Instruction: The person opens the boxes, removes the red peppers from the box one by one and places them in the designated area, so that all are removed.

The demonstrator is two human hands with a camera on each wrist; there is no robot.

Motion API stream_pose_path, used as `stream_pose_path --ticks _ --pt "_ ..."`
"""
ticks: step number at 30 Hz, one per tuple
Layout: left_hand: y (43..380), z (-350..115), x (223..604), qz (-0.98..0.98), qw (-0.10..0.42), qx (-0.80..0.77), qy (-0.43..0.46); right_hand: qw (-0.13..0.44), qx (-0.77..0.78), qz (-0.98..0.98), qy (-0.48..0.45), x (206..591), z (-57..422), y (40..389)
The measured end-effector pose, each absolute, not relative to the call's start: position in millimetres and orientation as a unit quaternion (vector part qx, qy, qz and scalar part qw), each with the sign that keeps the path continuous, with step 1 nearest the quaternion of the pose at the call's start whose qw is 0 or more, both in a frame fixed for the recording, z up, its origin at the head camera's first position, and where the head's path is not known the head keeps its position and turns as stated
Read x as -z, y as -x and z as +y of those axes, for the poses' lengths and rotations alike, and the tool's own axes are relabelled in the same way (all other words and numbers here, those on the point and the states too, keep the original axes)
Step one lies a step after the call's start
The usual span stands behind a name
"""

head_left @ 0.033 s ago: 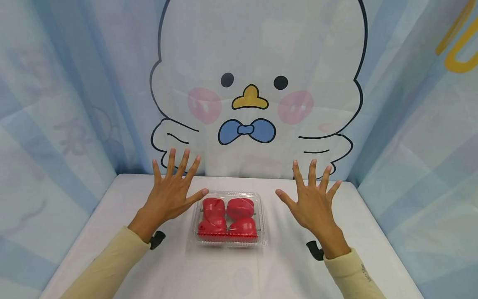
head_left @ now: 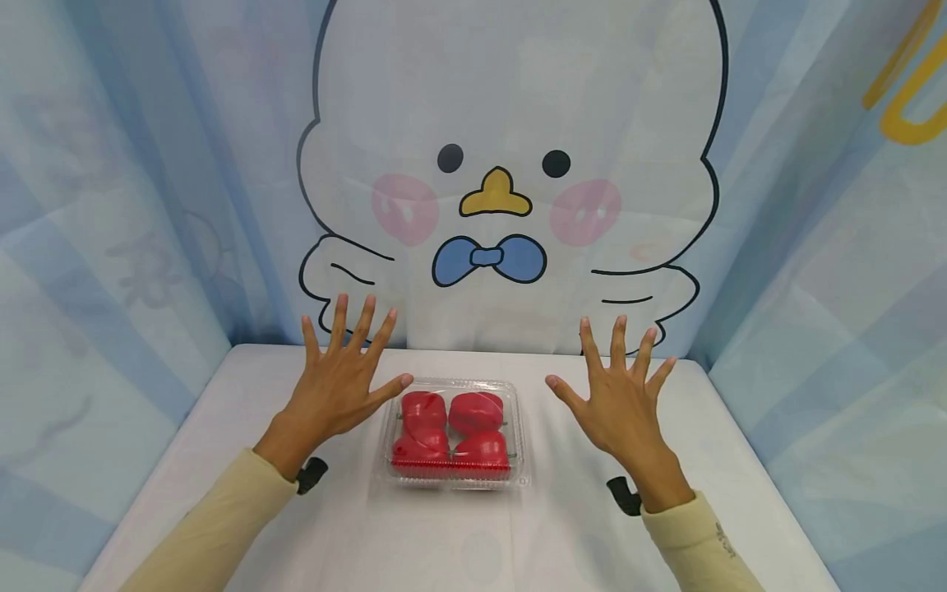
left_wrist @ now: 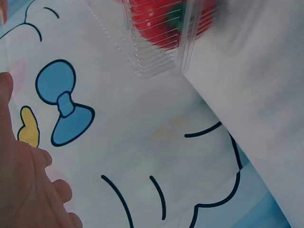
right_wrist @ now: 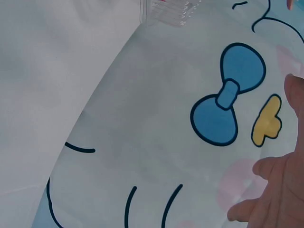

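Observation:
A clear plastic clamshell box (head_left: 454, 436) with its lid down holds several red peppers (head_left: 450, 432) and sits at the middle of the white table (head_left: 222, 460). My left hand (head_left: 342, 378) hovers just left of the box with fingers spread wide, its thumb tip close to the box's rear left corner. To the right of the box my right hand (head_left: 617, 390) is held the same way, fingers spread, a short gap from it. Neither hand holds anything. The left wrist view catches a corner of the box (left_wrist: 159, 42); the right wrist view shows only its edge (right_wrist: 168, 12).
A cloth backdrop printed with a cartoon duck (head_left: 503, 181) stands right behind the table. Blue-checked curtains (head_left: 96, 247) close in the left and right sides. Small black wrist mounts (head_left: 312, 474) show at both cream sleeves.

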State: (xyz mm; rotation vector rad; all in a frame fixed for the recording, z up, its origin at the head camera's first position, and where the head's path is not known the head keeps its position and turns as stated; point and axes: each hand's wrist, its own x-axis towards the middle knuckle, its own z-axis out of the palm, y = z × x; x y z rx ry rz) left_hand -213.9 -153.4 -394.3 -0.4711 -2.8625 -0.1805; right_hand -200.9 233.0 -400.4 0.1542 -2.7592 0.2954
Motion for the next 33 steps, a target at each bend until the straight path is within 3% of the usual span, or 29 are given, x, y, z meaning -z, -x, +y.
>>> stream_pose_path --ticks 13,18,25,33 --pt "214 -153 395 -0.980 0.107 0.067 0.153 0.187 -0.116 -0.974 -0.060 400 230 199" --pt "214 -155 398 -0.977 0.133 0.089 0.143 0.220 -0.152 -0.960 -0.088 406 226 197" --pt "211 -162 411 -0.962 0.148 0.188 0.134 0.264 -0.227 -0.928 -0.130 421 216 186" --pt "204 -170 438 -0.917 0.114 0.369 0.104 0.320 -0.295 -0.886 -0.159 439 195 170"
